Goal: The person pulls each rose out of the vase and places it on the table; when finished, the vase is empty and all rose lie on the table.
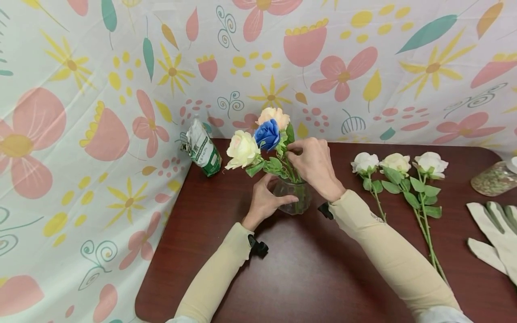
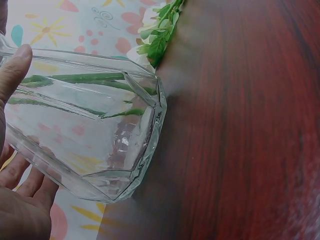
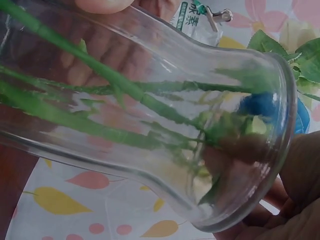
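Note:
A clear glass vase stands on the table, with green stems inside it. My left hand grips the vase from the left, thumb across its front. Out of the vase's mouth rise a blue rose, a cream rose and a peach rose. Just above the rim, my right hand pinches a rose stem among the leaves; its fingertips partly hide the spot. In the right wrist view, that hand's fingers show blurred beside the vase's rim.
Three pale roses lie on the dark wooden table to the right. Farther right are a jar of dried bits and white gloves. A green-and-white bag stands at the back left, before the flowered cloth.

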{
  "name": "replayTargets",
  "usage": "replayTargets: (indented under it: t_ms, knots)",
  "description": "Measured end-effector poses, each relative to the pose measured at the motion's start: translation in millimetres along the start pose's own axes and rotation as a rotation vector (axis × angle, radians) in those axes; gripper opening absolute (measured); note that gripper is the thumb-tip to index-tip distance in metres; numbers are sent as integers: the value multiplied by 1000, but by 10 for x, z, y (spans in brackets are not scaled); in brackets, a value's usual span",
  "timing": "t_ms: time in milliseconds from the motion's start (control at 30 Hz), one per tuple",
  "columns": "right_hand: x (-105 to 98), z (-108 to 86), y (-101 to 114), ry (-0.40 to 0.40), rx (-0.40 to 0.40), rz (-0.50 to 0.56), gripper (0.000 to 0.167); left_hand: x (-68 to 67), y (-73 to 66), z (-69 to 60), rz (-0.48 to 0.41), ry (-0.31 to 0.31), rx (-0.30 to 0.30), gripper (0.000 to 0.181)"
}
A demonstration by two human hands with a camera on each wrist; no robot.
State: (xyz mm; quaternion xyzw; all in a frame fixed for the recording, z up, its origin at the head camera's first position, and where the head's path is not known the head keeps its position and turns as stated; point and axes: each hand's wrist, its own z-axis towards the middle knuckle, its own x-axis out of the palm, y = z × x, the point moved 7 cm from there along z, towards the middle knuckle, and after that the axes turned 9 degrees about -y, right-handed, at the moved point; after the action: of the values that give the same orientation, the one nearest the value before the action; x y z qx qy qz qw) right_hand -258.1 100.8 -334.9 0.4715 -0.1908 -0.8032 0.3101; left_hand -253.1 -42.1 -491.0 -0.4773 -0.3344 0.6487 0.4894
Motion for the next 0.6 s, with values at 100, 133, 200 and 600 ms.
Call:
replayTargets:
  t_ms: [100,133,200,600]
  knots:
    - [7,4,8,-1,2,-4,17,0,-7,5,-8,0,4,74]
    - [9,3,10,-2,4,-5,18,0,-8,5,-8,1,4,75]
    - [15,2,13,-1,10,-7,19,-1,-9,4,-12,2,3,76]
    - [-23,-10,2,-36,-2,21,16,4,-2,9,-19,1,8,78]
